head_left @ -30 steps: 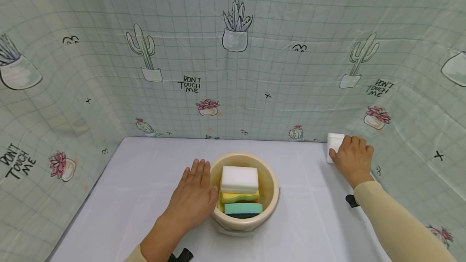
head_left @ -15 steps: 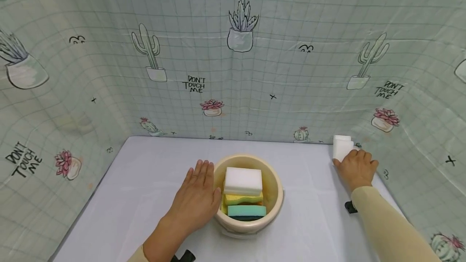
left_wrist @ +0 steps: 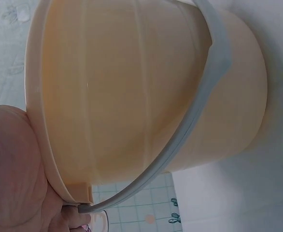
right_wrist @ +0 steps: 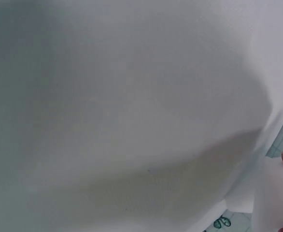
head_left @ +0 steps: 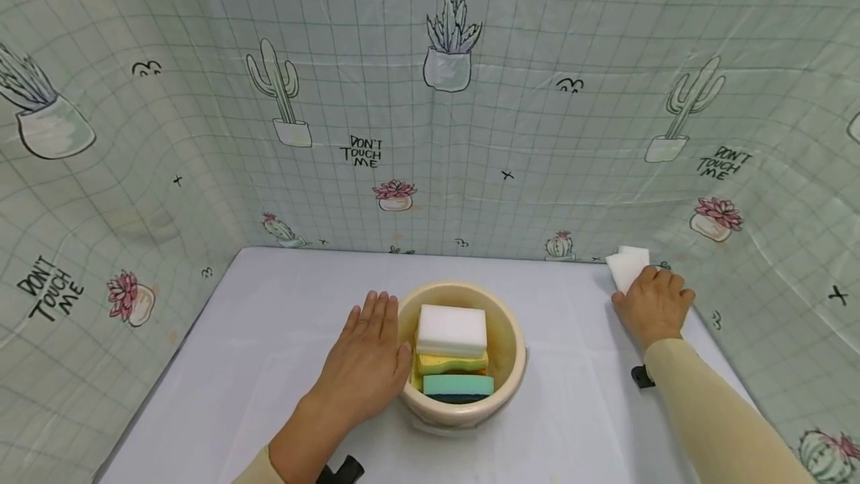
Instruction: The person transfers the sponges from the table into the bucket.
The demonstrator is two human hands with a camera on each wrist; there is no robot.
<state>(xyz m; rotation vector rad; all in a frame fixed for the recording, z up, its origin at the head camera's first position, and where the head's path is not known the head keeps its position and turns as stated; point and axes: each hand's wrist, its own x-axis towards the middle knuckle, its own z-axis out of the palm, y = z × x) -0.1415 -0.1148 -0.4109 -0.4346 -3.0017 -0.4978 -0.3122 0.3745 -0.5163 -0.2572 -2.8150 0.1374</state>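
Note:
A cream bucket point(head_left: 508, 336) stands at the middle of the white table point(head_left: 255, 342). Inside it lie a white sponge point(head_left: 452, 329), a yellow sponge point(head_left: 449, 362) and a teal sponge point(head_left: 458, 385). My left hand point(head_left: 369, 346) rests flat, fingers straight, against the bucket's left side. In the left wrist view the bucket wall point(left_wrist: 146, 96) and its grey handle point(left_wrist: 206, 106) fill the frame. At the table's far right corner my right hand point(head_left: 650, 299) grips another white sponge point(head_left: 628, 265), which is tilted. The right wrist view shows only an edge of that sponge point(right_wrist: 272, 193).
A cactus-print curtain point(head_left: 430, 133) walls the table at the back and on both sides. The right hand is close to the right curtain wall. Small black clips sit at the table's right edge point(head_left: 639, 376) and front edge point(head_left: 343, 470).
The right hand has drawn back a little along the white sponge and tipped it from upright to tilted. The left hand has stayed against the bucket.

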